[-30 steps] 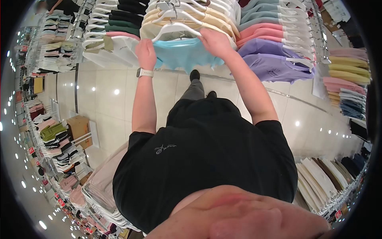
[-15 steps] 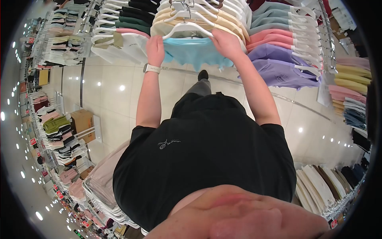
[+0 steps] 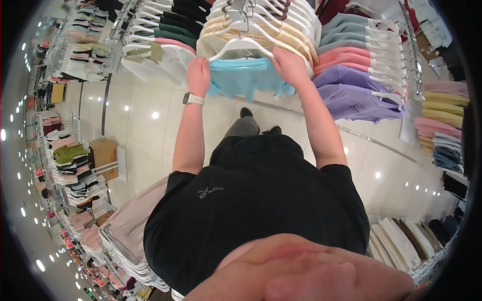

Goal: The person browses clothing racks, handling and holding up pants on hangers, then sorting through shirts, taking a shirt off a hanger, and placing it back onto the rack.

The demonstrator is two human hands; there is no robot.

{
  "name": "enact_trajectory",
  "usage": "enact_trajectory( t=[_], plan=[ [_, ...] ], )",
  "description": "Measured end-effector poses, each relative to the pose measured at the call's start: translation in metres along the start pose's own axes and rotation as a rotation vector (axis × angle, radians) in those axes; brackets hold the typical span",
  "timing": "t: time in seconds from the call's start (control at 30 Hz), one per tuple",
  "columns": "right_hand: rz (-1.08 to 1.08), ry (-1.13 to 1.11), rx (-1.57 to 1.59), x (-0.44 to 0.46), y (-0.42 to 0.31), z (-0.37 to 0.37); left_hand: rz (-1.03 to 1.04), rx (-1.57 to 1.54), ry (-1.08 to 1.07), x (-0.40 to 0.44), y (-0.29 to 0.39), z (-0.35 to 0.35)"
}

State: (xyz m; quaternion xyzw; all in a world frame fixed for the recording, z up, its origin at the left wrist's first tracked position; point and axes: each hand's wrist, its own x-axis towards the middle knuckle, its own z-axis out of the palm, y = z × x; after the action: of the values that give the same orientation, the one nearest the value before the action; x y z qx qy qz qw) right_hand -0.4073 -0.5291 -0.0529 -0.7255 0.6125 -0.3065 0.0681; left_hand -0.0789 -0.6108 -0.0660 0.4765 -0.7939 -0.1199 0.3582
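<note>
A light blue shirt [image 3: 242,78] hangs from a white hanger [image 3: 240,45] at the front of the rack's middle row. My left hand [image 3: 199,76] is closed on the shirt's left shoulder at the hanger's end, with a pale watch on the wrist. At the opposite end, my right hand [image 3: 289,66] grips the other shoulder; its fingertips are partly hidden. Cream-yellow shirts [image 3: 296,44] hang directly behind. The hanger's hook reaches up to a metal display arm [image 3: 241,7].
White garments [image 3: 155,62] hang to the left, below green and black ones. Purple shirts [image 3: 351,98] hang to the right, under pink and grey-blue ones. A cardboard box [image 3: 103,153] stands at left on the glossy tiled floor [image 3: 145,130]. Light pink garments [image 3: 135,215] hang close behind my left side.
The rack, hands and blue shirt sit slightly lower in view. A second shoe now shows below the shirt. Both hands keep their hold at the hanger's ends.
</note>
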Motion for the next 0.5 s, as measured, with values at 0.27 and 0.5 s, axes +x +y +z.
enact_trajectory(
  t=[0.27,0.5],
  plan=[
    [0.036,0.051,-0.053,-0.001,-0.006,0.001,0.08,-0.033,0.005,0.009,-0.011,0.008],
    [0.099,0.062,-0.101,0.004,-0.008,0.004,0.025,0.067,-0.098,0.014,-0.015,0.003]
  ],
)
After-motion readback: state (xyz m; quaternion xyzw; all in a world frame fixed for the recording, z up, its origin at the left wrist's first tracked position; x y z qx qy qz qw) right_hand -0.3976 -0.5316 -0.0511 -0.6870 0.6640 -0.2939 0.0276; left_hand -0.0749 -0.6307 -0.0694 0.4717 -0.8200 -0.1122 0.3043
